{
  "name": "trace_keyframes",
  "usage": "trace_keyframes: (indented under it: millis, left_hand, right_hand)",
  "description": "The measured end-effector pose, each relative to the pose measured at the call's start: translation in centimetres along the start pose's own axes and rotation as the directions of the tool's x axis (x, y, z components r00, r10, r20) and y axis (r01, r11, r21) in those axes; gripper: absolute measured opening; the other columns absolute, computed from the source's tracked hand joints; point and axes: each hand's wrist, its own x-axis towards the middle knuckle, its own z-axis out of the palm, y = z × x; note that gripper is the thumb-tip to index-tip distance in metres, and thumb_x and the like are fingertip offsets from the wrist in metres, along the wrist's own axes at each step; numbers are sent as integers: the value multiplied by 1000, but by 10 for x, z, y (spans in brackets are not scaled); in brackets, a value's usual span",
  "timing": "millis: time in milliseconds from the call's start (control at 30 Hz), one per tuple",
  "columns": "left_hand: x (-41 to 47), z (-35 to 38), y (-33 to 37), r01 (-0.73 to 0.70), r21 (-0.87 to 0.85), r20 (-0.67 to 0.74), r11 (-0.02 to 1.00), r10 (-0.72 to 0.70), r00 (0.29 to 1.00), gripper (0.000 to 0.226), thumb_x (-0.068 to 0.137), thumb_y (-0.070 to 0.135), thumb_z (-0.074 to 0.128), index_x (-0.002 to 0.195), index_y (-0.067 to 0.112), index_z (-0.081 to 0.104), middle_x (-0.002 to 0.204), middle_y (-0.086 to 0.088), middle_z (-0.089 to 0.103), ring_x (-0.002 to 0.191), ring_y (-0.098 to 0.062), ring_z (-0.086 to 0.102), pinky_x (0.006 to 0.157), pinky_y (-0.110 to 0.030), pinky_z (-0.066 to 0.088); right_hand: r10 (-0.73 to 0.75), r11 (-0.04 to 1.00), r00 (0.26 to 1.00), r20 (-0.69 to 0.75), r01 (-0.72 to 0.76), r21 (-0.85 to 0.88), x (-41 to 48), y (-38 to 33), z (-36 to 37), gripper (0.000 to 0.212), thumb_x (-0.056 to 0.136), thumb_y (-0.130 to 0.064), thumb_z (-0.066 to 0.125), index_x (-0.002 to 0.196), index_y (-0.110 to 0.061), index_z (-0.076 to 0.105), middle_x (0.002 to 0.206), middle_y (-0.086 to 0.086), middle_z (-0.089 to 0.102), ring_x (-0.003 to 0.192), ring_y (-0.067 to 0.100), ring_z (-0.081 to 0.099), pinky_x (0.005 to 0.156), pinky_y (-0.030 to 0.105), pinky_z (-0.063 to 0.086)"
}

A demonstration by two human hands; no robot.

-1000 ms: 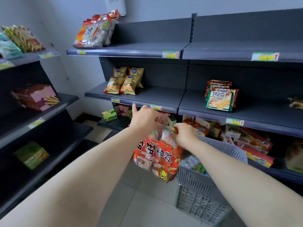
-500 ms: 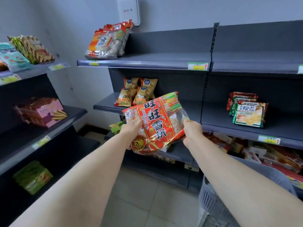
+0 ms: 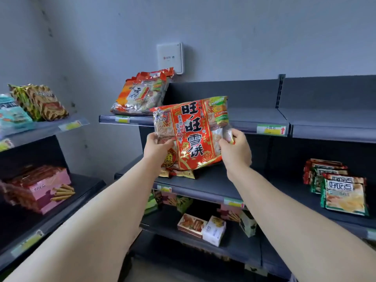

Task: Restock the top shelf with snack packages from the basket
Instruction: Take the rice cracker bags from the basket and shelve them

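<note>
A large red snack bag [image 3: 193,133] with black characters is held upright in front of the dark shelving, its top level with the edge of the top shelf [image 3: 254,119]. My left hand [image 3: 157,148] grips its lower left side. At the bag's right edge my right hand [image 3: 236,148] pinches the foil. Several similar orange-red bags [image 3: 142,94] lie stacked at the left end of the top shelf. The basket is out of view.
A white wall box [image 3: 170,58] hangs above the top shelf. Green snack packs [image 3: 341,190] stand on the middle shelf at right; small boxes [image 3: 203,226] sit below. A side unit at left carries striped bags [image 3: 40,102] and pink wafer boxes [image 3: 40,188].
Both hands have lifted the red bag out of the basket, from below the middle shelf up to top-shelf height. The view has tilted upward and the basket has dropped out of sight.
</note>
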Motion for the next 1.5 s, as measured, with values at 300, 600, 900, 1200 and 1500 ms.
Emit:
trace_keyframes:
  millis: [300, 600, 900, 1200, 1500]
  left_hand:
    - [145, 37, 66, -158, 290, -110, 944, 197, 974, 49, 81, 43, 66, 124, 48, 44, 124, -1, 62, 106, -26, 63, 87, -48, 56]
    - [251, 56, 97, -121, 152, -170, 981, 147, 974, 39, 89, 12, 65, 125, 27, 59, 98, 2, 67, 90, -25, 71, 82, -46, 60]
    - [367, 82, 105, -203, 113, -58, 973, 211, 976, 43, 90, 10, 53, 127, 31, 55, 104, 2, 66, 84, -17, 66, 77, -36, 60]
    - [419, 130, 70, -431, 622, 399, 654, 209, 893, 67, 82, 17, 68, 142, 11, 37, 153, -11, 30, 134, -31, 41, 113, -40, 35]
    - [407, 151, 89, -359, 606, 278, 710, 234, 932, 49, 92, 12, 50, 140, 9, 41, 148, -17, 30, 136, -37, 28, 109, -46, 35]
  right_hand:
    - [-88, 993, 992, -87, 80, -92, 140, -29, 77, 19, 88, -35, 65, 104, -37, 55, 105, -1, 64, 99, 24, 58, 86, 44, 51]
    - [-66, 997, 997, -28, 64, -52, 228, -44, 140, 22, 84, -31, 70, 105, -33, 67, 98, -12, 70, 86, 16, 65, 74, 37, 57]
    - [-89, 988, 986, -141, 69, -140, 293, -62, 202, 24, 91, -33, 65, 115, -29, 64, 97, -8, 68, 78, 13, 65, 65, 29, 56]
    - [181, 936, 944, 277, -79, -344, 339, -35, 283, 35, 79, -16, 64, 114, -15, 62, 112, 4, 64, 99, 21, 58, 82, 30, 49]
    - [83, 668, 977, 198, 93, -738, 321, -39, 245, 57, 92, -26, 54, 146, -18, 37, 158, 11, 15, 147, 31, 14, 110, 48, 35]
